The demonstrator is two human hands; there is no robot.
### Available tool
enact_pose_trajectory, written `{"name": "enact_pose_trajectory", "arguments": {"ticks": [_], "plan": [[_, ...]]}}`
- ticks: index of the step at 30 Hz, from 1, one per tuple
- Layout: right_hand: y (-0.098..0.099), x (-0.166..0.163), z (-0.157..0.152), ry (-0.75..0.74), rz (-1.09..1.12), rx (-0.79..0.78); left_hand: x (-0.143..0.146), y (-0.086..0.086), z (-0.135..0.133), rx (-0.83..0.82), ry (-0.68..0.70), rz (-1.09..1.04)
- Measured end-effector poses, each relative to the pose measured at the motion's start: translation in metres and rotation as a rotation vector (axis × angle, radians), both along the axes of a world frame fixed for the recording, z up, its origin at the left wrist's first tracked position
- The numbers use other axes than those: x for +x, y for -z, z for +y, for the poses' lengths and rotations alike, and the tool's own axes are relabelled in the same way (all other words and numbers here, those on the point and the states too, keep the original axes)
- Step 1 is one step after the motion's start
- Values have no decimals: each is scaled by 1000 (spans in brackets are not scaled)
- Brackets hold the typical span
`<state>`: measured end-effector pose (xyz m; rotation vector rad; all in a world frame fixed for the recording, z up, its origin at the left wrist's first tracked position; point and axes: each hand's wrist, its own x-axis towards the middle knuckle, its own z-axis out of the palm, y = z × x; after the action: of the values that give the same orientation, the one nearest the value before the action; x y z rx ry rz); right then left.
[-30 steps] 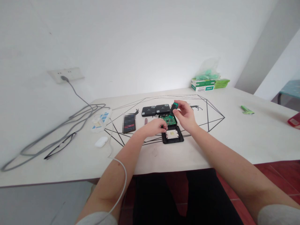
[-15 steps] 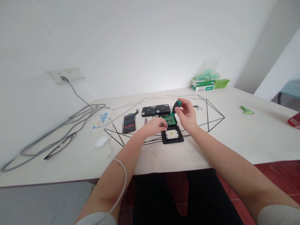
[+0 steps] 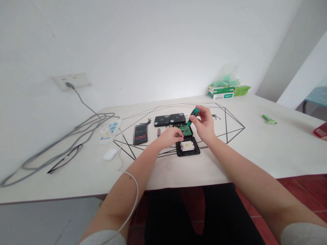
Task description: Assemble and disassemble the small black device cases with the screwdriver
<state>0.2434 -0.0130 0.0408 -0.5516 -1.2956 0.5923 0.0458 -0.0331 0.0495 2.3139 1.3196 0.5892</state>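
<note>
We judge this to be the screwdriving step. Our right hand (image 3: 204, 126) has its fingers closed around the handle of the green screwdriver (image 3: 192, 117), which leans with its tip down on the green circuit board (image 3: 185, 130), around the middle of the worktop (image 3: 255, 149). Our left hand (image 3: 168, 136) is curled, with its fingertips pinched at the board's left side; we cannot tell whether they grip a screw. The open case half (image 3: 188, 148) lies just in front of the board, toward the near edge. The next move calls for a well-seated tip, a straighter shaft and a steadied board.
</note>
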Motion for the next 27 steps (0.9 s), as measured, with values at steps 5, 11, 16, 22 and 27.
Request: {"name": "enact_pose_trajectory", "arguments": {"ticks": [5, 11, 16, 22, 27], "plan": [[-1, -1, -3, -61, -60, -34, 1, 1, 0, -44, 58, 0], [1, -3, -11, -282, -195, -61, 1, -1, -3, -114, 165, 91], [3, -5, -13, -280, -252, -39, -1, -1, -2, -99, 235, 140], [4, -7, -16, -254, -292, -14, -5, -4, -4, -78, 267, 194], [6, -8, -16, -249, -305, 17, -3, -11, -10, -94, 240, 220]]}}
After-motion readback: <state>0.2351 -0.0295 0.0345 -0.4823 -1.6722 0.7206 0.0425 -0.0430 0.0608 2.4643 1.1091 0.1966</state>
